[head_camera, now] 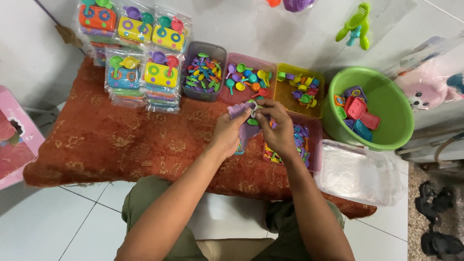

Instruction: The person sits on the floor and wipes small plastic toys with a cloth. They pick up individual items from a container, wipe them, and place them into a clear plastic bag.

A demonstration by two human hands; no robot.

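Fingers of both hands, left hand (227,131) and right hand (278,129), pinch one purple toy stove (238,110) at frame centre, its long axis running left-right between them.

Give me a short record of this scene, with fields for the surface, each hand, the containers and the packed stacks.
surface: red patterned cloth on a white tiled floor
left hand: grips a purple plastic toy piece
right hand: pinches the same piece from the other side
containers: grey tub, pink tub and yellow tub of small coloured toy parts; green basin with larger parts
packed stacks: bagged toy sets, top left
beside basin: pile of clear plastic bags
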